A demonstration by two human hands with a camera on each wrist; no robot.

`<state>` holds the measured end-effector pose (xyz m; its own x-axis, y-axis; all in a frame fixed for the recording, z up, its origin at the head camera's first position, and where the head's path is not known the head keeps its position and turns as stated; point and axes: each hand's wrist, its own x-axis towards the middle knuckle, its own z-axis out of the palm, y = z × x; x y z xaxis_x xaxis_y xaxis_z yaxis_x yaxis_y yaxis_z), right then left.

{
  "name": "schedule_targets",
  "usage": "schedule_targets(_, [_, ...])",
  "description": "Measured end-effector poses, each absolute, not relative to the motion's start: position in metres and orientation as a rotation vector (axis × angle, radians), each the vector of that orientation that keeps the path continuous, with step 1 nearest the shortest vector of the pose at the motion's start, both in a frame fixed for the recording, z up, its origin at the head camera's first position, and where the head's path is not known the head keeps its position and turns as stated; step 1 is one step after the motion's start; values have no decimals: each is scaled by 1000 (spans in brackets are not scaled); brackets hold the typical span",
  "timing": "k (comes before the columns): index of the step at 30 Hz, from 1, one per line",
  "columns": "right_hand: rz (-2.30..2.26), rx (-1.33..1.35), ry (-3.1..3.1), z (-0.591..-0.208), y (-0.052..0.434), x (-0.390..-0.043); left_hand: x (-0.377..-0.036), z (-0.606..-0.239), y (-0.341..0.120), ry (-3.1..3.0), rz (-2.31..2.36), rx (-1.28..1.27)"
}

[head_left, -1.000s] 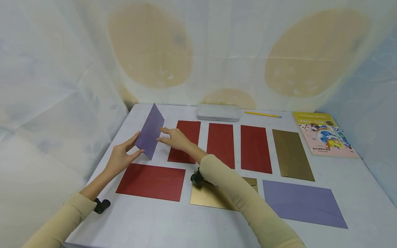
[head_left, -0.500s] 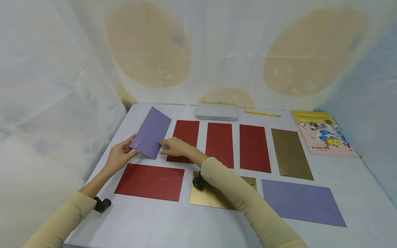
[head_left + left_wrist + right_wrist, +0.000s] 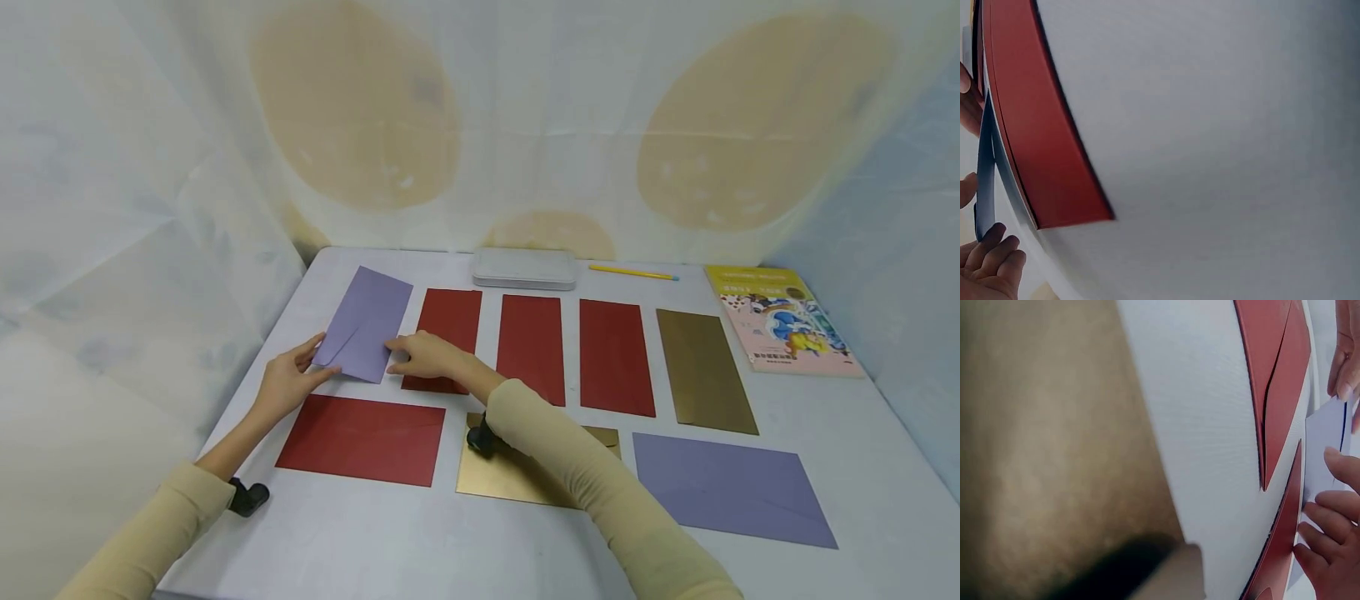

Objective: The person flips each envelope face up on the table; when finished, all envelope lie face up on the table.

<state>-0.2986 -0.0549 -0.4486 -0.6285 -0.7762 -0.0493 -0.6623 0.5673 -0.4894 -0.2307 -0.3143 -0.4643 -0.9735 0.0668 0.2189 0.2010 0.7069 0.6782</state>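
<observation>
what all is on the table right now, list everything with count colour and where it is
small purple envelope: 1, purple, far left of the back row, held by both hands
tall red envelopes: 3, red, back row, side by side
tall gold envelope: 1, gold, right end of the back row
wide red envelope: 1, red, front left
wide gold envelope: 1, gold, front middle, partly under the right arm
wide purple envelope: 1, purple, front right
tin case: 1, grey, back edge
pencil: 1, yellow, right of the case
book: 1, yellow and pink, back right
table: 1, white
left hand: pinches the small envelope's near corner
right hand: fingers on its right edge
</observation>
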Motion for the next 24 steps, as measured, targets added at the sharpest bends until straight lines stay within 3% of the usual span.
schedule_targets(13, [-545,-1209,2552,-446,-53,-297,-227,-466,-313,-2849,-776,-267])
schedule_targets(24, [-535,-1371,2543,-449,-56,-297,-236,-457,-311,-2991,-704,-540])
